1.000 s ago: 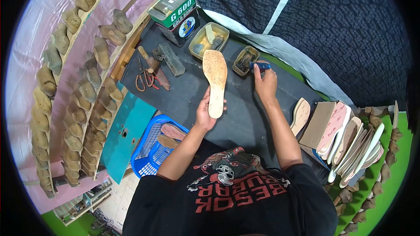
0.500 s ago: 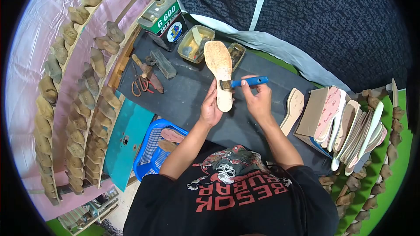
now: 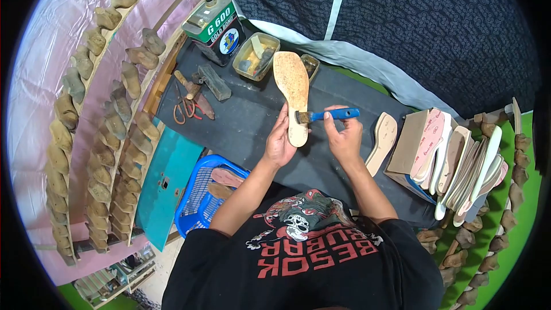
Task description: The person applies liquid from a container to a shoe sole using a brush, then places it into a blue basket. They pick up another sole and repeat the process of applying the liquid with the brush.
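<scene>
A: Widest thing in here?
B: Dark work table. Blue basket below its near edge; at the right end, a cardboard box with a row of insoles packed by it. Far left corner, the G 600 can; open tub just beside.
A: And the piece being worked?
B: Tan sole, held up over the table, broad end away from the person. Left hand is clamped round its narrow end, fingers behind.
A: Right hand?
B: Closed on a blue-handled brush, held crosswise, bristles against the sole's narrow part.
</scene>
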### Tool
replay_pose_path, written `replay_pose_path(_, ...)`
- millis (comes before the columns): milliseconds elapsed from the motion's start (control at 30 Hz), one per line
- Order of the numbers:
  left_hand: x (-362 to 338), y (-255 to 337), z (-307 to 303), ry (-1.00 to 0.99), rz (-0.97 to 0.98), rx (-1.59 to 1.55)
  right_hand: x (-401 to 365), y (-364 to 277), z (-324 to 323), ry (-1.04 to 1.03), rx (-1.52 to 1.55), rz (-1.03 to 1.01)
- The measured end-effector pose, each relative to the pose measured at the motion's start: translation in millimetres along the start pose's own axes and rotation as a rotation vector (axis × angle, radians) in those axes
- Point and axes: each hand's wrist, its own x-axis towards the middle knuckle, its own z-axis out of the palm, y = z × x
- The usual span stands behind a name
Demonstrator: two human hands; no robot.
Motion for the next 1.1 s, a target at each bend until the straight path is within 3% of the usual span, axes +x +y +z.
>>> replay_pose_path(167, -2, -5, -5, -0.108, -0.051, 0.027, 5, 0, 0, 0.010, -0.086, -0.114)
replay_pose_path(333, -1, -5, 4, 0.001, -0.033, 0.018, 2, -27, -4, -0.075, -0.192, -0.309)
replay_pose_path(500, -2, 2, 3, -0.086, -0.075, 0.040, 11, -20, -6, -0.016, -0.220, -0.348)
replay_pose_path(767, 2, -1, 8, -0.043, -0.022, 0.031, 8, -26, 0, -0.089, -0.201, -0.485)
replay_pose_path(900, 0, 1, -1, -0.081, -0.089, 0.040, 14, -20, 1, -0.008, -0.222, -0.436)
replay_pose_path(1100, -1, -8, 2, -0.025, -0.037, 0.033, 7, -32, 3, -0.067, -0.206, -0.474)
